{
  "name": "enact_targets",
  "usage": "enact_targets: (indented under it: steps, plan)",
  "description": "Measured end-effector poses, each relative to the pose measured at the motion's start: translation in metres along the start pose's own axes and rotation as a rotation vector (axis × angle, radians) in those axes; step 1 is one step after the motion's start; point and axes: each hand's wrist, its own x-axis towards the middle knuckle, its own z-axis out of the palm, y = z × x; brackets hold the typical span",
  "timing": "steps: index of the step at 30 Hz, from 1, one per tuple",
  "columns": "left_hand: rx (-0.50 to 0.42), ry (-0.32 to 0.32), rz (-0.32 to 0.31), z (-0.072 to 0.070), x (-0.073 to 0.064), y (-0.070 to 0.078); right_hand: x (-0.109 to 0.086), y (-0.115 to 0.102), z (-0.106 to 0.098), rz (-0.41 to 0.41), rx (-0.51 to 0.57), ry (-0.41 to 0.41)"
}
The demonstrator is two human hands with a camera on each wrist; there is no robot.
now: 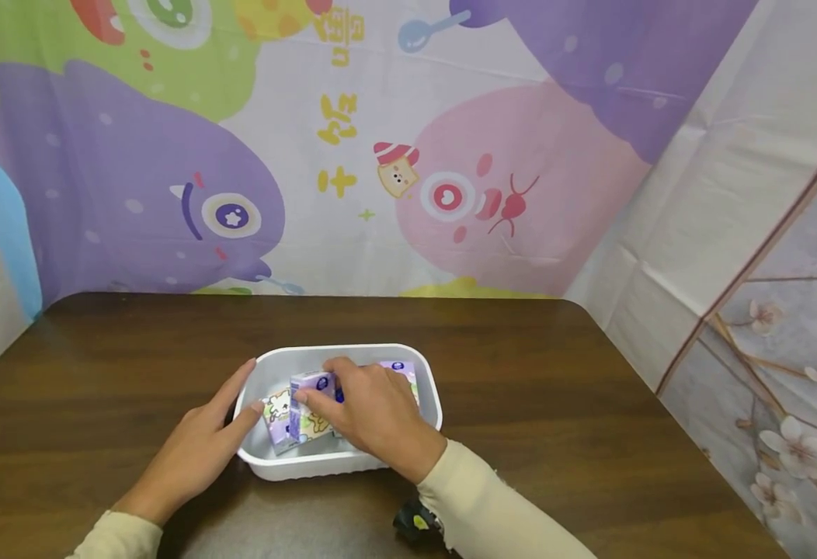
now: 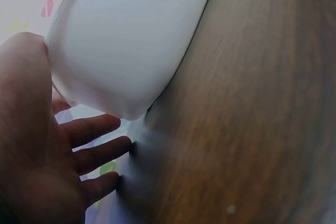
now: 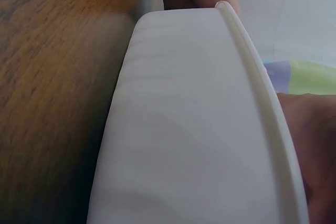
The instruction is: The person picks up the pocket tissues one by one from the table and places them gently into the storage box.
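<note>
A white plastic tub [image 1: 318, 466] stands on the table with several small purple-and-white cartoon-printed tissue packs in it. My right hand [image 1: 373, 404] reaches in over the front rim and pinches one tissue pack [image 1: 304, 419] between thumb and fingers, tilted up. Beneath it, to the left, lies another tissue pack [image 1: 276, 439]; a further tissue pack [image 1: 398, 369] is partly hidden behind my right hand. At the tub's left end, my left hand [image 1: 202, 442] holds the rim, thumb over the edge inside, other fingers outside. In the left wrist view those fingers are spread below the tub wall [image 2: 121, 51].
The dark brown wooden table [image 1: 555, 435] extends around the tub. A cartoon-printed cloth [image 1: 338, 248] hangs behind the far edge, and a pale flowered panel [image 1: 786, 373] stands to the right. A small black device [image 1: 411, 522] sits at the right wrist.
</note>
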Motion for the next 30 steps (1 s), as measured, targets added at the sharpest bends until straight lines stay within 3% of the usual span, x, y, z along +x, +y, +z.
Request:
enact_targets:
  steps: [9, 17, 26, 30]
  plan:
    - [0.009, -0.008, 0.005, 0.001, 0.005, 0.002, 0.002, 0.002, 0.001, 0.022, -0.012, 0.029]
    - [0.015, -0.019, -0.004, 0.003, 0.001, 0.000, -0.002, 0.000, 0.002, 0.006, -0.029, 0.031]
    - [0.029, -0.001, 0.009, 0.005, 0.000, -0.001, -0.005, 0.015, -0.002, -0.082, -0.022, 0.123]
    - [0.028, -0.015, 0.010, 0.007, 0.000, 0.001, -0.007, 0.027, -0.010, -0.062, -0.012, 0.126]
